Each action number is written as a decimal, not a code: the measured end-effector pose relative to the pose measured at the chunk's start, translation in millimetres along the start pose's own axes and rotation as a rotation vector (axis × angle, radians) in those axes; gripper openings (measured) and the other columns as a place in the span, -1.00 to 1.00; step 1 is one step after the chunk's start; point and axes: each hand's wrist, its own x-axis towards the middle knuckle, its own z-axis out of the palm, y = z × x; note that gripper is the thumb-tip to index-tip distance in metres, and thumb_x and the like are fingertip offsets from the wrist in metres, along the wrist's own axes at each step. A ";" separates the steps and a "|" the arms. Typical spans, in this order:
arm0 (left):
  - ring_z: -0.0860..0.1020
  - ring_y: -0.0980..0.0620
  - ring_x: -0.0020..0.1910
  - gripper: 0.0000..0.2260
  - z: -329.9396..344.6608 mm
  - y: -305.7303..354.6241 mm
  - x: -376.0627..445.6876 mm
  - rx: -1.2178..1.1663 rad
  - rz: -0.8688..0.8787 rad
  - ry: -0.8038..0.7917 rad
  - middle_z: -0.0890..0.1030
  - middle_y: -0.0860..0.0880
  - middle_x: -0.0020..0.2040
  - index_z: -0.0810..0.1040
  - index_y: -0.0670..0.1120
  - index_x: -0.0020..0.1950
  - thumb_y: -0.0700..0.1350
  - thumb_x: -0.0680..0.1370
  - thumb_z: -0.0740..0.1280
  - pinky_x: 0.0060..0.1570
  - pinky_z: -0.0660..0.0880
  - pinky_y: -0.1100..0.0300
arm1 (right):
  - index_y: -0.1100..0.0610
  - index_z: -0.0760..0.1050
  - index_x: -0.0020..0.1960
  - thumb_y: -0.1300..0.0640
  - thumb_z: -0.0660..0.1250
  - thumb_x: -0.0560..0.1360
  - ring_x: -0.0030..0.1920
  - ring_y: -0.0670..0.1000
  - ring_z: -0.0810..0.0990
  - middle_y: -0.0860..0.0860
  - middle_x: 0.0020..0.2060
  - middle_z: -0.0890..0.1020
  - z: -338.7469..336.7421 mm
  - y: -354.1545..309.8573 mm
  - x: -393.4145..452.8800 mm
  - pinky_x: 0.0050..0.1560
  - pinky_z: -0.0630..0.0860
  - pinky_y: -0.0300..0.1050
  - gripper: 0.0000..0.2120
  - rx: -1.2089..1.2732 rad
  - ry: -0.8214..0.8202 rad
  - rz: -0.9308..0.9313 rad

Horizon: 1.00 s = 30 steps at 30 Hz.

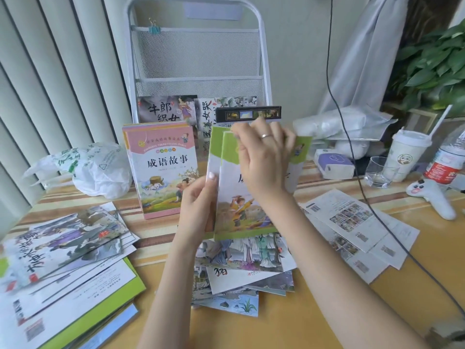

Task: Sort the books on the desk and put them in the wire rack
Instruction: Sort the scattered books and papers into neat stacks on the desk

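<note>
I hold a small stack of green-covered books [232, 212] upright above the desk. My left hand [198, 197] grips the stack's left edge with the thumb on the front cover. Across the top of the front cover lies my right hand [264, 159], its fingers curled over the upper edge. A pink-covered set of books [161, 170] stands upright to the left. The white wire rack [196, 59] stands behind, with two dark picture books [166, 109] in its lowest pocket. More books lie in a pile [241, 270] under my hands and in a heap [63, 260] at the left.
A white plastic bag [95, 170] sits at the left. Printed sheets [352, 230] lie at the right, crossed by a black cable [357, 177]. A lidded cup [407, 152], a glass [380, 172], a bottle [445, 165] and a tissue pack [334, 162] stand at the back right.
</note>
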 end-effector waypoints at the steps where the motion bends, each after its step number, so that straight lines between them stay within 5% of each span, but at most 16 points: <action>1: 0.56 -0.03 -0.24 -0.69 1.3 0.0 -0.6 -0.021 -0.008 -0.012 0.63 -0.05 -0.25 0.65 0.02 -0.23 0.13 0.56 0.24 -0.19 0.49 0.03 | 0.02 0.52 -0.08 0.15 0.25 0.49 -0.20 0.07 0.40 -0.02 -0.28 0.52 7.1 -2.3 -6.2 -0.06 0.24 -0.03 -0.91 -0.003 0.009 -0.010; 3: 0.50 -0.07 -0.21 -0.68 2.6 -0.8 1.1 -0.023 -0.003 -0.047 0.57 -0.10 -0.26 0.60 0.02 -0.29 0.25 0.44 0.36 -0.18 0.44 -0.01 | 0.00 0.44 -0.06 0.09 0.19 0.55 -0.21 0.06 0.41 -0.03 -0.27 0.54 14.5 -8.3 -12.4 -0.05 0.26 -0.03 -0.94 -0.011 0.051 -0.031; 6: 0.58 -0.04 -0.27 -0.86 5.6 -0.6 2.4 0.011 0.009 -0.030 0.68 -0.03 -0.25 0.69 0.03 -0.19 0.04 0.31 0.52 -0.26 0.53 0.10 | -0.02 0.37 0.03 0.01 0.19 0.55 -0.08 0.02 0.44 0.00 -0.10 0.61 12.8 -9.2 -8.8 -0.02 0.28 -0.04 -0.91 0.042 0.117 -0.004; 9: 0.66 -0.02 -0.23 -0.88 2.6 2.7 1.1 -0.063 -0.023 0.013 0.71 -0.07 -0.18 0.68 -0.05 -0.12 -0.13 0.37 0.52 -0.23 0.61 0.13 | 0.06 0.36 0.21 -0.13 0.23 0.51 0.17 0.04 0.47 0.04 0.15 0.55 5.7 17.2 -12.9 0.17 0.32 0.05 -0.63 0.042 0.171 0.309; 11: 0.67 0.00 -0.23 -0.87 -1.3 5.1 0.6 -0.123 -0.034 0.047 0.71 -0.06 -0.18 0.66 -0.07 -0.09 -0.11 0.38 0.48 -0.25 0.60 0.17 | 0.15 0.30 0.31 -0.28 0.21 0.45 0.22 -0.09 0.44 0.00 0.19 0.47 -6.9 31.0 -13.9 0.28 0.33 -0.04 -0.38 0.357 0.053 0.616; 12: 0.65 -0.01 -0.26 -0.90 -2.1 6.6 0.8 -0.139 -0.035 0.070 0.70 -0.06 -0.20 0.67 -0.06 -0.13 -0.08 0.40 0.49 -0.27 0.59 0.19 | 0.15 0.27 0.32 -0.34 0.18 0.44 0.15 -0.24 0.43 -0.06 0.15 0.45 -9.8 34.6 -16.4 0.24 0.34 -0.26 -0.32 0.591 -0.086 0.735; 13: 0.61 -0.02 -0.31 -0.89 -1.4 9.0 -0.2 -0.118 -0.026 0.102 0.67 -0.06 -0.25 0.65 -0.05 -0.20 -0.03 0.41 0.49 -0.32 0.54 0.23 | 0.13 0.26 0.32 -0.33 0.13 0.47 0.04 -0.38 0.41 -0.14 0.09 0.42 -10.5 34.8 -20.2 0.12 0.32 -0.49 -0.36 0.782 -0.241 0.810; 15: 0.46 0.00 -0.41 -0.80 0.3 9.1 -3.7 0.027 0.006 0.158 0.54 -0.07 -0.36 0.59 -0.05 -0.27 0.06 0.41 0.44 -0.44 0.41 0.31 | 0.04 0.28 0.24 -0.36 0.08 0.47 -0.10 -0.43 0.35 -0.25 -0.04 0.39 -6.6 26.4 -29.5 -0.10 0.29 -0.60 -0.44 0.923 -0.395 0.870; 18: 0.51 0.16 -0.44 -0.92 1.8 -0.9 -15.2 0.194 0.030 0.238 0.62 0.13 -0.38 0.59 0.01 -0.15 -0.07 0.45 0.48 -0.44 0.46 0.34 | 0.07 0.42 0.00 -0.50 0.21 0.24 -0.27 -0.38 0.45 -0.25 -0.26 0.50 -2.5 22.0 -47.6 -0.19 0.36 -0.49 -0.32 0.934 -0.316 0.853; 21: 0.59 0.19 -0.29 -0.78 -1.4 -13.8 -23.5 0.338 0.042 0.313 0.68 0.11 -0.23 0.56 0.08 -0.07 0.14 0.39 0.46 -0.27 0.53 0.20 | 0.12 0.44 0.27 -0.22 0.31 0.39 0.07 -0.33 0.52 -0.15 0.08 0.59 -3.8 22.5 -58.9 0.16 0.42 -0.29 -0.42 0.986 -0.391 0.821; 23: 0.53 0.20 -0.37 -0.84 -5.7 -15.7 -18.5 0.391 0.077 0.350 0.64 0.07 -0.26 0.52 0.10 -0.11 0.08 0.43 0.46 -0.33 0.47 0.23 | 0.11 0.36 0.35 -0.14 0.31 0.44 0.22 -0.21 0.46 -0.12 0.23 0.51 -4.6 22.7 -57.6 0.25 0.34 -0.27 -0.44 0.954 -0.433 0.752; 27: 0.52 0.22 -0.41 -0.87 -19.5 4.3 3.5 0.408 0.253 0.434 0.60 0.07 -0.25 0.50 0.01 -0.05 -0.11 0.49 0.43 -0.43 0.47 0.28 | 0.02 0.31 -0.04 -0.21 0.23 0.42 -0.28 -0.15 0.36 -0.08 -0.26 0.37 18.9 14.1 -29.2 -0.24 0.30 -0.28 -0.67 0.819 -0.516 0.639; 30: 0.51 0.21 -0.40 -0.90 -48.8 16.9 27.4 0.407 0.294 0.547 0.58 0.08 -0.25 0.50 -0.07 0.01 -0.13 0.54 0.38 -0.45 0.45 0.33 | 0.10 0.30 0.13 -0.14 0.25 0.51 -0.14 0.00 0.52 0.05 -0.09 0.51 60.4 1.1 -8.5 -0.08 0.51 -0.10 -0.63 0.769 -0.765 0.504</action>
